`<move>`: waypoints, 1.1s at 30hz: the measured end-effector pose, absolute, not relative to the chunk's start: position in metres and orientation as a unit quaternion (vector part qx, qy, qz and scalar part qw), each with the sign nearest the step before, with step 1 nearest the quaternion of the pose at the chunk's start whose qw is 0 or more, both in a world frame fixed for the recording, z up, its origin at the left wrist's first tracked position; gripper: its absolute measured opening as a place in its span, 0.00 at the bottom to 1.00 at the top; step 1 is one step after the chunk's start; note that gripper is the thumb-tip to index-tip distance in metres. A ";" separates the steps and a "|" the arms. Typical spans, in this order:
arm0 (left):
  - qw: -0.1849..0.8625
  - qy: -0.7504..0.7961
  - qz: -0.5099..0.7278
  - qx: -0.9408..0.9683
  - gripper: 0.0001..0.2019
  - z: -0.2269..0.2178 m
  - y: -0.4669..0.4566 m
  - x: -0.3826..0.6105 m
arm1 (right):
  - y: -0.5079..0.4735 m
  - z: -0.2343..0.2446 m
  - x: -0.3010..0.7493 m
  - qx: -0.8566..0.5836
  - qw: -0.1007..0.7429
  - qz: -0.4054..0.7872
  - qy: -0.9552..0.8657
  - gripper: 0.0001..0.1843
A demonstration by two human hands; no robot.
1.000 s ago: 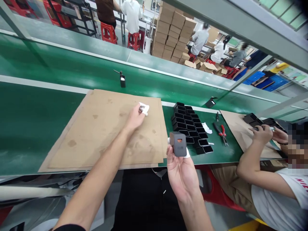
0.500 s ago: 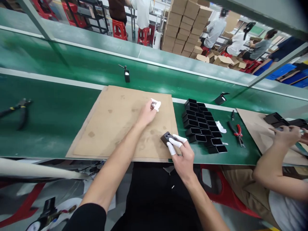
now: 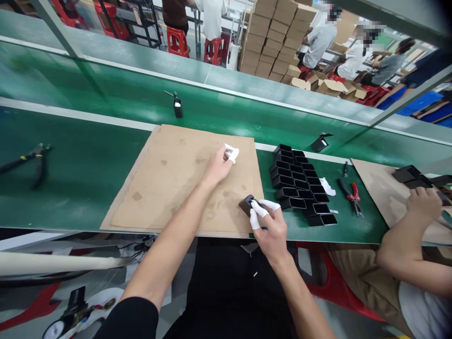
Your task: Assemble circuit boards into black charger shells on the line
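My right hand (image 3: 270, 225), with white finger cots on its fingertips, pinches a small dark box-shaped part (image 3: 247, 204) that rests on the near right corner of a brown cardboard sheet (image 3: 169, 183). My left hand (image 3: 219, 165) lies closed on the cardboard further back, fingers curled round something small that I cannot make out. Just right of my right hand, several open black housings (image 3: 300, 183) stand in rows on the green bench.
Red-handled pliers (image 3: 351, 195) and a white scrap lie right of the housings. A co-worker's hand (image 3: 422, 205) rests on another cardboard sheet at the right. Black pliers (image 3: 33, 160) lie far left. Two small black parts (image 3: 177, 107) sit on the green conveyor behind.
My right hand lowered the dark part from in front of me onto the cardboard's near right corner and still pinches it. My left hand stayed closed on the cardboard.
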State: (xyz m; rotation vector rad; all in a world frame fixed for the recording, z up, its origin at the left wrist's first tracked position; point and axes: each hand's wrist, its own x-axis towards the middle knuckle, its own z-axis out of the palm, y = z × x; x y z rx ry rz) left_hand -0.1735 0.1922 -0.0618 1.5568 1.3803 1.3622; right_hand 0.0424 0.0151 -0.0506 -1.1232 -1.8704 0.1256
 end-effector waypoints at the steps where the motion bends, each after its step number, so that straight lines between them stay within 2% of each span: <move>1: 0.322 0.527 0.518 0.592 0.07 -0.062 0.192 -0.174 | 0.016 -0.051 0.044 -0.450 0.454 0.049 -0.767 0.20; 6: 0.325 0.531 0.517 0.588 0.07 -0.061 0.194 -0.174 | 0.019 -0.052 0.052 -0.440 0.412 0.070 -0.795 0.22; 10: 0.329 0.533 0.511 0.588 0.07 -0.058 0.193 -0.176 | 0.021 -0.043 0.051 -0.431 0.405 0.067 -0.804 0.20; 17: 0.328 0.540 0.506 0.587 0.07 -0.062 0.195 -0.176 | 0.018 -0.009 0.038 -0.414 0.496 0.012 -0.763 0.27; 21: 0.330 0.542 0.509 0.582 0.10 -0.060 0.196 -0.175 | 0.018 -0.033 0.031 -0.440 0.435 0.063 -0.783 0.18; 24: 0.334 0.537 0.510 0.583 0.12 -0.054 0.196 -0.175 | 0.019 -0.051 0.031 -0.465 0.406 0.087 -0.782 0.17; 29: 0.328 0.536 0.507 0.590 0.14 -0.048 0.197 -0.177 | 0.020 -0.059 0.031 -0.464 0.427 0.073 -0.773 0.21; 33: 0.318 0.550 0.493 0.594 0.14 -0.046 0.197 -0.177 | 0.022 -0.059 0.028 -0.467 0.433 0.068 -0.768 0.18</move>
